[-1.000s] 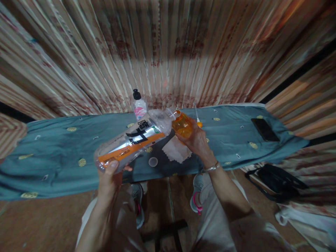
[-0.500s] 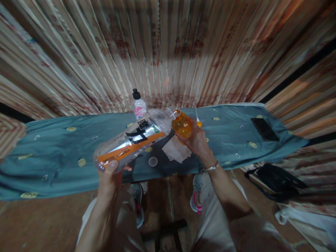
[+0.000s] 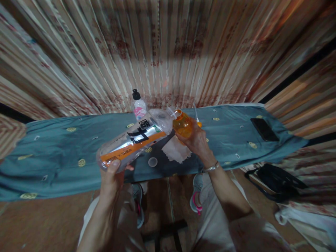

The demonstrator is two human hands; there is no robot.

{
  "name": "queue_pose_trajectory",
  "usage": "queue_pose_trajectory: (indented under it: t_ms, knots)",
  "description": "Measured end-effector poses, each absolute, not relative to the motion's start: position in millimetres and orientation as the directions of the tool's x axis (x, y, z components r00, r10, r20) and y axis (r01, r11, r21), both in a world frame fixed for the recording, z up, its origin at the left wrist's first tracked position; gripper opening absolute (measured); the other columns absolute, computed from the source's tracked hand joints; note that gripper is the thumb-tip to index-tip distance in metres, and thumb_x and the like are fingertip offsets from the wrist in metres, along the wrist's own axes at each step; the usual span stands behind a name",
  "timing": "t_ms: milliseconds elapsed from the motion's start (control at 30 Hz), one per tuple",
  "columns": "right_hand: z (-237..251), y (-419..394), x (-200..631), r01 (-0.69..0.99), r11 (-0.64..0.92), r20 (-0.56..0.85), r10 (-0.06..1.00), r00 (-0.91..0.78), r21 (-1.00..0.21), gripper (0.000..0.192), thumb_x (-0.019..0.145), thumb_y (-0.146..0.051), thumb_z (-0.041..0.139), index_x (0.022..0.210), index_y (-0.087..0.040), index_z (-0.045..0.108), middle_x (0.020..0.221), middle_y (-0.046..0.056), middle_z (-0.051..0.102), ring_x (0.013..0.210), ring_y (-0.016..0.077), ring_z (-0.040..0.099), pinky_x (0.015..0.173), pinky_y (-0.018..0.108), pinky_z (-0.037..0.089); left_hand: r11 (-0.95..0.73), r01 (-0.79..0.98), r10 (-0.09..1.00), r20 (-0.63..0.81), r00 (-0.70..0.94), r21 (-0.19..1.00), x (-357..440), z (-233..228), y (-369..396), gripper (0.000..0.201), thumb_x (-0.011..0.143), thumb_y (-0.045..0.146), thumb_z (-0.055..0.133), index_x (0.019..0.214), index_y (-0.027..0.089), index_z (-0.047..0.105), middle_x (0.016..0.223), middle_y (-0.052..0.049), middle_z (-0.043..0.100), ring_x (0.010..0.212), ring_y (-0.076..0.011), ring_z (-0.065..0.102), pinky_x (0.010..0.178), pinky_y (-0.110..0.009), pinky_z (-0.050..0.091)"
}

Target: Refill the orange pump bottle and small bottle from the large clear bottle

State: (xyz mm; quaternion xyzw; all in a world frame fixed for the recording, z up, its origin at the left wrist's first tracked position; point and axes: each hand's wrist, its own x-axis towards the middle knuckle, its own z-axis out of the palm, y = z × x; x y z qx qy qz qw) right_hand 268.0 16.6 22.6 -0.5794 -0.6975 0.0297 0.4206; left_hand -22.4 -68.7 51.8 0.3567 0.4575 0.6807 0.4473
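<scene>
My left hand point(image 3: 112, 171) grips the base of a large clear plastic bottle point(image 3: 136, 138) with a black, silver and orange label. The bottle is tipped almost flat, its open mouth against the mouth of a small orange bottle point(image 3: 182, 125). My right hand point(image 3: 196, 140) holds that orange bottle, tilted toward the big one. Both are held above a narrow board with a teal cloth cover point(image 3: 52, 154). Under them lie a white tissue point(image 3: 176, 150) and a round clear cap point(image 3: 152, 161).
A small bottle with a black cap and pink label point(image 3: 138, 105) stands at the board's far edge. A black phone point(image 3: 264, 129) lies at the right end. A thin white stick with an orange tip point(image 3: 196, 115) is behind my right hand. A black bag point(image 3: 278, 180) sits on the floor.
My left hand and the big bottle's base have shifted slightly right and up. The right hand and orange bottle have hardly moved.
</scene>
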Motion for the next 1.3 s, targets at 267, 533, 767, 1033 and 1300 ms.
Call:
queue_pose_trajectory:
  t_ms: [267, 533, 767, 1033, 1300]
  knots:
    - [19.4, 17.9, 268.9, 0.776, 0.345, 0.568, 0.823, 0.021, -0.528, 0.072, 0.085, -0.053, 0.073, 0.141, -0.014, 0.051, 0.122, 0.022, 0.077, 0.108, 0.0371, 0.077, 0.090, 0.052, 0.065, -0.195, -0.303, 0.926, 0.073, -0.371, 0.933, -16.1, 52.4, -68.3, 0.043, 0.061, 0.046, 0.087, 0.091, 0.016, 0.076, 0.085, -0.005, 0.075, 0.062, -0.0164, 0.066, 0.040, -0.021, 0.050]
    - [20.3, 17.8, 269.3, 0.784, 0.329, 0.570, 0.820, 0.038, -0.526, 0.075, 0.083, -0.055, 0.074, 0.141, -0.011, 0.052, 0.120, 0.022, 0.078, 0.104, 0.0365, 0.079, 0.087, 0.051, 0.066, -0.216, -0.308, 0.928, 0.096, -0.361, 0.926, -14.2, 48.8, -65.7, 0.045, 0.063, 0.046, 0.087, 0.096, 0.018, 0.073, 0.088, -0.005, 0.075, 0.063, -0.0168, 0.066, 0.040, -0.021, 0.049]
    - [21.9, 16.4, 269.3, 0.787, 0.310, 0.549, 0.835, 0.044, -0.534, 0.074, 0.083, -0.051, 0.075, 0.143, -0.015, 0.052, 0.123, 0.021, 0.077, 0.108, 0.0362, 0.077, 0.092, 0.052, 0.065, -0.189, -0.314, 0.925, 0.061, -0.376, 0.930, -12.9, 49.7, -65.2, 0.042, 0.060, 0.045, 0.086, 0.090, 0.019, 0.072, 0.086, -0.005, 0.076, 0.063, -0.0177, 0.068, 0.040, -0.021, 0.050]
    - [21.4, 17.5, 269.3, 0.779, 0.328, 0.567, 0.823, 0.042, -0.535, 0.074, 0.082, -0.052, 0.075, 0.141, -0.013, 0.053, 0.121, 0.022, 0.078, 0.106, 0.0354, 0.078, 0.089, 0.050, 0.066, -0.193, -0.305, 0.927, 0.072, -0.367, 0.933, -12.9, 50.8, -66.1, 0.046, 0.062, 0.046, 0.086, 0.095, 0.018, 0.073, 0.090, -0.006, 0.076, 0.067, -0.0197, 0.070, 0.040, -0.022, 0.049]
    - [21.8, 17.6, 269.1, 0.772, 0.332, 0.566, 0.823, 0.042, -0.542, 0.072, 0.082, -0.052, 0.076, 0.140, -0.015, 0.054, 0.119, 0.020, 0.079, 0.104, 0.0350, 0.078, 0.088, 0.051, 0.066, -0.183, -0.301, 0.931, 0.067, -0.358, 0.936, -13.2, 50.4, -65.9, 0.043, 0.062, 0.045, 0.085, 0.093, 0.018, 0.074, 0.087, -0.006, 0.075, 0.065, -0.0187, 0.069, 0.040, -0.021, 0.051]
